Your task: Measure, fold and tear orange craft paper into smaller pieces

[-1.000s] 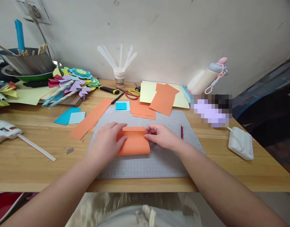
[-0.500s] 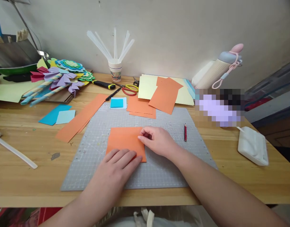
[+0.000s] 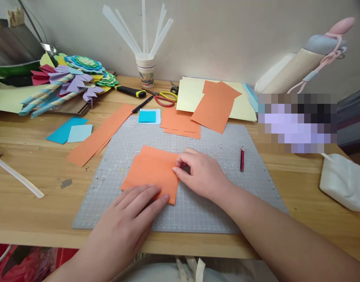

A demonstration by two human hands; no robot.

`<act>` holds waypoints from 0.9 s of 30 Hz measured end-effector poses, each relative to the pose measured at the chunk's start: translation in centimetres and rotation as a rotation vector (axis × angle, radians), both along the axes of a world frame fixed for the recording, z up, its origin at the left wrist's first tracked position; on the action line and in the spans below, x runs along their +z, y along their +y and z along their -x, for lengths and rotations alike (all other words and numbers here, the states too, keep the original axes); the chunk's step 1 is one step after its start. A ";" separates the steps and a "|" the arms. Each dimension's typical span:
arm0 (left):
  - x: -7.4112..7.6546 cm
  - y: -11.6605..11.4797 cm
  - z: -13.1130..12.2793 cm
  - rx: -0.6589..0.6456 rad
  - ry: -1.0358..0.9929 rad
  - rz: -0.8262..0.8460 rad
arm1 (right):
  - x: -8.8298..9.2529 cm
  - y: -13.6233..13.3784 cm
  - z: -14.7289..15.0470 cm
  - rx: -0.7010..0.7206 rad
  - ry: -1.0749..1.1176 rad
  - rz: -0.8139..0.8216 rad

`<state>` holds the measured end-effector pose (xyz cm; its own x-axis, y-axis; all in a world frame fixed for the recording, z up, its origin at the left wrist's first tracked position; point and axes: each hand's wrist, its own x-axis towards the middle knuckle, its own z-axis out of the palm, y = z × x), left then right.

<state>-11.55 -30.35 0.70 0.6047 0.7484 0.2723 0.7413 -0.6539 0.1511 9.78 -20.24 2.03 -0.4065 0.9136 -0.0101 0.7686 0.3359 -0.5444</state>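
Observation:
A folded piece of orange paper (image 3: 152, 172) lies tilted on the grey cutting mat (image 3: 221, 196). Its layers are offset, with one strip showing behind the top edge. Flat across the paper's lower edge rests my left hand (image 3: 135, 207), fingers stretched out. My right hand (image 3: 199, 170) pinches the paper's right edge near the upper corner between thumb and fingertips. Right of that hand, a dark red pencil (image 3: 242, 159) lies on the mat. Behind the mat are more orange sheets (image 3: 180, 120) and small blue paper squares (image 3: 147, 116).
Scissors (image 3: 165, 99), a black pen (image 3: 143, 104) and a yellow-black cutter (image 3: 130, 91) lie at the back. A paper cup (image 3: 145, 74) holds white sticks. Paper flowers (image 3: 83, 66) are at left; a white device (image 3: 342, 182) and a bottle (image 3: 303, 70) stand at right.
The orange paper has turned and shifted slightly left, and its layers now show apart at the top. My left hand moved left with it; my right hand keeps its pinch. The view has shifted.

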 end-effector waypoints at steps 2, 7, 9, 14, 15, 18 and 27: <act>0.1 0.0 -0.1 -0.014 -0.005 0.008 | 0.0 0.1 -0.1 -0.007 0.004 0.010; 0.2 -0.1 -0.3 -0.027 0.011 0.002 | -0.1 0.2 -0.2 -0.012 0.014 0.012; 0.1 -0.1 -0.3 -0.037 0.021 0.009 | -0.2 0.3 -0.2 -0.021 0.014 0.004; 0.1 0.1 -0.5 -0.044 0.019 0.014 | -0.3 0.3 -0.1 -0.027 0.020 0.001; 0.2 0.1 -0.5 -0.046 0.015 0.017 | -0.3 0.3 -0.2 -0.025 0.024 0.004; 0.3 0.2 -0.5 -0.053 0.011 0.020 | -0.2 0.3 -0.2 -0.022 0.028 0.023; 0.2 0.1 -0.5 -0.048 -0.004 0.024 | -0.2 0.6 -0.4 -0.023 0.031 0.046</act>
